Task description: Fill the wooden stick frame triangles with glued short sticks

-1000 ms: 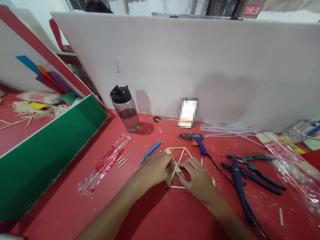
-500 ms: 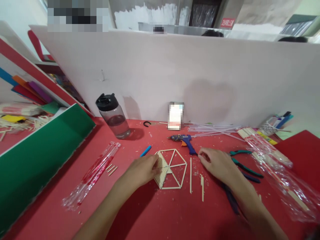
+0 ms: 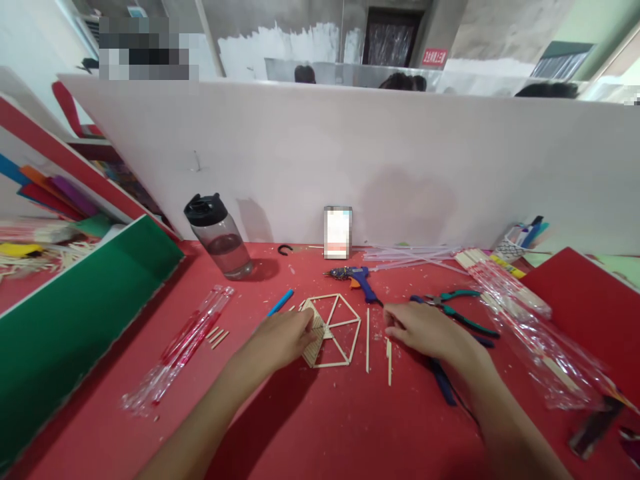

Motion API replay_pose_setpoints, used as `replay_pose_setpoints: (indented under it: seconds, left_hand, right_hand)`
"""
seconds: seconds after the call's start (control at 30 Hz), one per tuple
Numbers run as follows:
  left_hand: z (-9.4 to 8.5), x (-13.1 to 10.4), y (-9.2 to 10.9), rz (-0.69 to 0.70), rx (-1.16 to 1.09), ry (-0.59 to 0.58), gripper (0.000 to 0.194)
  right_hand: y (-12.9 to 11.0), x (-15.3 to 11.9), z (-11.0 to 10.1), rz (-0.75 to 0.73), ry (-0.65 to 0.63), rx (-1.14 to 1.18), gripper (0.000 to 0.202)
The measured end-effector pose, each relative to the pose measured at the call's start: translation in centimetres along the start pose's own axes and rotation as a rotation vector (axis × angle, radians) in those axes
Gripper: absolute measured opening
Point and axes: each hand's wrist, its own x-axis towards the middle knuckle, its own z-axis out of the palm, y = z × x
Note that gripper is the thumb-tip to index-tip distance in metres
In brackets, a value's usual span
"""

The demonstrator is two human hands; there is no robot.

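A hexagonal frame of thin wooden sticks (image 3: 354, 343) lies on the red table, spokes meeting at its centre. Its left section is filled with side-by-side sticks. My left hand (image 3: 287, 333) is closed over that filled section, thumb and fingers at its edge; the fingertips are partly hidden. To the right of the frame lies one long loose stick (image 3: 368, 340). Beside it are shorter sticks (image 3: 390, 370), and my right hand (image 3: 415, 327) has its curled fingertips at their upper end. What those fingers pinch, if anything, is hidden.
A glue gun (image 3: 353, 275) lies behind the frame. Pliers (image 3: 450, 310) lie past my right hand. A water bottle (image 3: 220, 237), a blue pen (image 3: 281, 302), a phone (image 3: 338, 233), wrapped stick bundles (image 3: 505, 283) and a green board (image 3: 90, 320) surround the area.
The view has shifted, moving the table items left in the picture. My right hand has come from near the glue gun's cord down to the short sticks' tops. My left hand stays on the frame.
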Motion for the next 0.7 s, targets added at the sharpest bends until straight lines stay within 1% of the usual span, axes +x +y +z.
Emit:
replay_pose_setpoints:
  seconds: [0.07, 0.13, 0.23, 0.3, 0.47, 0.7]
  left_hand:
    - [-0.2, -0.2, 0.4, 0.016, 0.007, -0.009, 0.012]
    - [-0.3, -0.4, 0.6, 0.035, 0.019, -0.009, 0.010]
    - [-0.4, -0.4, 0.6, 0.039, 0.051, 0.001, 0.015]
    - [-0.4, -0.4, 0.5, 0.036, 0.066, 0.009, 0.016]
    - [-0.5, -0.3, 0.0, 0.047, 0.085, 0.009, 0.012]
    - [-1.0, -0.4, -0.8, 0.003, 0.103, -0.014, 0.014]
  right_hand:
    - [-0.7, 0.6, 1.0, -0.091, 0.016, 0.012, 0.011]
    - [-1.0, 1.3, 1.9, -0.173, 0.042, -0.025, 0.020]
    - [-1.1, 2.1, 2.8, -0.228, 0.044, -0.083, 0.017]
    - [-1.1, 2.3, 3.0, -0.252, 0.034, -0.092, 0.016]
    - [-0.9, 2.3, 2.7, -0.344, 0.011, -0.105, 0.016]
    - [0.0, 2.2, 2.5, -0.417, 0.015, -0.071, 0.012]
